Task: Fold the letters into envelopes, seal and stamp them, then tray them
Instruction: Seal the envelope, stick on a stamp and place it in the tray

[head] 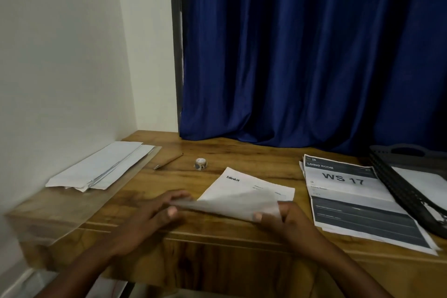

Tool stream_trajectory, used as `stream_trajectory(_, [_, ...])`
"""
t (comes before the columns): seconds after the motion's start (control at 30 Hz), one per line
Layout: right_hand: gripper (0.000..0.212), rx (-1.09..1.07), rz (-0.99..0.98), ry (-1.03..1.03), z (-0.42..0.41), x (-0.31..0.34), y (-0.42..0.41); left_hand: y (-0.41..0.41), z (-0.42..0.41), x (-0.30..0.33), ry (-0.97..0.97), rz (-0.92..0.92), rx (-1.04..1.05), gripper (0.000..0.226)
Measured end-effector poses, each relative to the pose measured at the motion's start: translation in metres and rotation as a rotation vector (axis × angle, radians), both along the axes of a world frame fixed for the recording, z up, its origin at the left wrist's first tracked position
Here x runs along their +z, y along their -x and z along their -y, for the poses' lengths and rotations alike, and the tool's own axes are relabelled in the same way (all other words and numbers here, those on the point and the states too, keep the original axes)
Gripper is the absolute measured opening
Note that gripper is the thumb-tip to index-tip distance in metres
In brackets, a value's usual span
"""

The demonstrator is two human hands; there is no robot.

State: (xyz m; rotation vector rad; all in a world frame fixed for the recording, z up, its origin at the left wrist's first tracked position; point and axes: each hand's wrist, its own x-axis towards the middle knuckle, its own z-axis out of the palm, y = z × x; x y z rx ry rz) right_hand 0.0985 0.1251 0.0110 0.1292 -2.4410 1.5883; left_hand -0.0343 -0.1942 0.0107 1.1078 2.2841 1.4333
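- A white printed letter sheet (249,191) at the wooden desk's (217,237) front is being folded, its near edge pinched by left hand (154,210) and right hand (273,218).
- White envelopes (101,169) lie unfilled (far left); the small stamp roll (201,163) is untouched; one white sheet already lies in the dark plastic tray (396,181).

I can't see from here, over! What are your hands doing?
Left hand and right hand pinch blinkit letter, near edge lifted mid-fold. Envelopes untouched. Nothing blocking.

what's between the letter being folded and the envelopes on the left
Nothing visible. Both hands, left and right, hold the letter at the desk's front; the envelopes lie far left. Bare wood lies between; the pen and sticker roll sit farther back, off that line.
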Motion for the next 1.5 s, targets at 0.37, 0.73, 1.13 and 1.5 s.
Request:
stream_trajectory(0.37, [0.022, -0.294, 0.034, 0.503, -0.022, 0.003, 0.046, 0.043, -0.094, 0.014, -0.192, 0.117, 0.248, 0.06])
stream_trajectory(0.73, [0.08, -0.595, -0.131, 0.201, -0.024, -0.016, 0.059, 0.051, -0.114, -0.012, -0.069, -0.267, 0.382, 0.072])
stream_trajectory(1.13, [0.053, -0.161, 0.105, -0.866, -0.002, -0.017, 0.053, 0.038, -0.115, -0.014, 0.345, -0.639, 0.068, 0.059])
stream_trajectory(1.5, [0.046, -0.114, 0.036, -0.752, 0.004, -0.004, 0.05, 0.011, -0.104, -0.006, 0.455, -0.636, 0.178, 0.056])
